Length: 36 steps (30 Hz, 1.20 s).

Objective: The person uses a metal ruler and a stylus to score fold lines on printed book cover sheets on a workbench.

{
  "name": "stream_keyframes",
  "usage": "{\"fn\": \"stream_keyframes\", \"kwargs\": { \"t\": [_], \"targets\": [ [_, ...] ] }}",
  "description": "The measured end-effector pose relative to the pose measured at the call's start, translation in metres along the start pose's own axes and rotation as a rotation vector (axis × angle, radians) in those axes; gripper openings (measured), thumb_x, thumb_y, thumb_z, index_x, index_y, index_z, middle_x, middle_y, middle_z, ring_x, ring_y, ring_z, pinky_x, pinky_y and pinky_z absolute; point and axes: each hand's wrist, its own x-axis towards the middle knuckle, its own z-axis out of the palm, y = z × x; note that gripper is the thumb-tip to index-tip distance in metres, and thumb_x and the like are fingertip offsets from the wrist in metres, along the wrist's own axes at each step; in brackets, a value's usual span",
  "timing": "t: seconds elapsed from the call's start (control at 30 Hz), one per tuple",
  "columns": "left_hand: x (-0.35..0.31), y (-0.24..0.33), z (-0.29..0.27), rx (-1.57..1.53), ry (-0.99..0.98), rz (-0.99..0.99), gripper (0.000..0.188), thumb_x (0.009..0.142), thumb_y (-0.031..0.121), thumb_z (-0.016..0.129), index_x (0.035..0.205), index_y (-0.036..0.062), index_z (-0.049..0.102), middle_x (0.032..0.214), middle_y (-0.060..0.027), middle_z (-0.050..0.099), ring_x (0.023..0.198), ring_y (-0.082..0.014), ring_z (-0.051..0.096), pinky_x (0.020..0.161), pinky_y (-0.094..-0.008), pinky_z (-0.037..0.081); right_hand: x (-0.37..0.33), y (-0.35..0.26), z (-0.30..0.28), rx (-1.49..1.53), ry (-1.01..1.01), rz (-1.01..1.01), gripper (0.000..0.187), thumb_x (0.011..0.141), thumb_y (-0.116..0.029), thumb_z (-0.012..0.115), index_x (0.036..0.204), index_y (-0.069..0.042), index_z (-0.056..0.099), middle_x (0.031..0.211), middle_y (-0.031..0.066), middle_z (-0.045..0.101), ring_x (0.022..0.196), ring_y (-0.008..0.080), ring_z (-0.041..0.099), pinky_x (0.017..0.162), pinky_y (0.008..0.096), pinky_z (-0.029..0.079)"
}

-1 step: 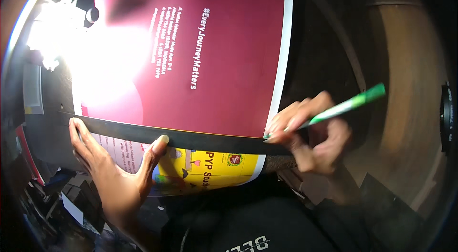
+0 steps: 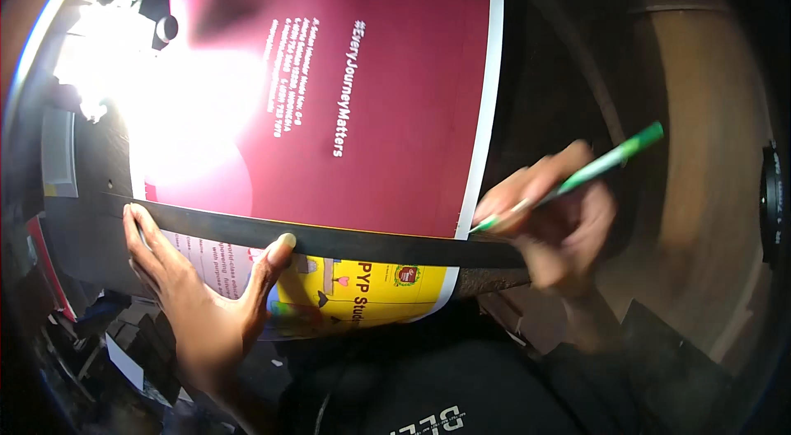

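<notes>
A large printed sheet [image 2: 395, 105], maroon with a white border, lies before me. Across its near part runs a long dark straightedge [image 2: 395, 247]. My left hand [image 2: 206, 303] has its thumb and fingers spread, fingertips pressing on the straightedge's left half. Nearer than the straightedge shows a yellow and pale pink printed part [image 2: 383, 295] with drawings. My right hand [image 2: 560, 221] grips a slim green-and-white pen-shaped tool [image 2: 610, 159]. Its lower tip is at the sheet's right border, just beyond the straightedge; blur hides what kind of tip it is.
A very bright lamp [image 2: 99, 48] glares at the far left and washes out part of the sheet. Scraps and dark clutter [image 2: 124, 357] lie at the lower left. A brown wooden surface [image 2: 700, 147] is on the right.
My right hand has shifted a little right and away from me with the green-and-white tool. My left hand stays on the straightedge.
</notes>
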Motion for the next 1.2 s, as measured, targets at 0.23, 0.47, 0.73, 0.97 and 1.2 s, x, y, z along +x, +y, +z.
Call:
{"fn": "stream_keyframes", "kwargs": {
  "t": [0.23, 0.47, 0.73, 0.97, 1.2],
  "targets": [
    [0.0, 0.005, -0.001, 0.082, -0.001, -0.041, 0.147, 0.059, 0.077, 0.078, 0.149, -0.0189, 0.012, 0.156, -0.0343, 0.015, 0.148, -0.046, 0.016, 0.121, -0.0588, 0.012, 0.042, -0.048, 0.027, -0.179, -0.16, -0.021, 0.011, 0.1, -0.009, 0.058, 0.107, 0.0, 0.055, 0.107, 0.0152, 0.063, 0.107, 0.0251, 0.066, 0.095, 0.0352, 0.054],
    [-0.009, 0.002, -0.004, -0.086, -0.021, -0.09, 0.148, 0.064, 0.08, 0.072, 0.152, -0.0139, 0.0, 0.16, -0.0307, 0.004, 0.152, -0.0423, 0.003, 0.12, -0.0628, 0.004, 0.097, 0.004, 0.141, -0.254, -0.517, -0.082, 0.02, 0.09, -0.002, 0.071, 0.11, 0.0, 0.072, 0.103, 0.0141, 0.074, 0.093, 0.0174, 0.072, 0.081, 0.0309, 0.057],
    [-0.007, -0.005, -0.012, -0.195, -0.126, -0.132, 0.145, 0.068, 0.074, 0.074, 0.151, -0.0159, -0.004, 0.159, -0.0346, 0.001, 0.152, -0.046, -0.003, 0.118, -0.0648, -0.003, 0.126, 0.022, 0.207, -0.287, -0.673, 0.073, 0.025, 0.097, -0.009, 0.066, 0.118, 0.002, 0.068, 0.11, 0.0119, 0.074, 0.099, 0.0151, 0.07, 0.086, 0.0255, 0.059],
    [-0.005, -0.006, -0.008, -0.199, -0.133, -0.112, 0.143, 0.07, 0.075, 0.072, 0.151, -0.017, -0.002, 0.158, -0.0371, 0.003, 0.151, -0.0474, -0.002, 0.118, -0.0656, -0.004, 0.131, 0.023, 0.206, -0.474, -0.663, -0.161, 0.022, 0.095, -0.008, 0.068, 0.116, 0.001, 0.071, 0.105, 0.0119, 0.075, 0.097, 0.0155, 0.071, 0.083, 0.026, 0.059],
    [-0.004, -0.003, -0.009, -0.213, -0.063, -0.105, 0.138, 0.071, 0.073, 0.072, 0.15, -0.0179, 0.004, 0.158, -0.0364, 0.007, 0.151, -0.0464, 0.002, 0.118, -0.0654, 0.0, 0.142, 0.002, 0.216, -0.646, -0.754, -0.288, 0.016, 0.091, -0.005, 0.068, 0.104, 0.001, 0.074, 0.096, 0.0114, 0.076, 0.088, 0.0159, 0.072, 0.077, 0.0283, 0.056]
  ]
}}
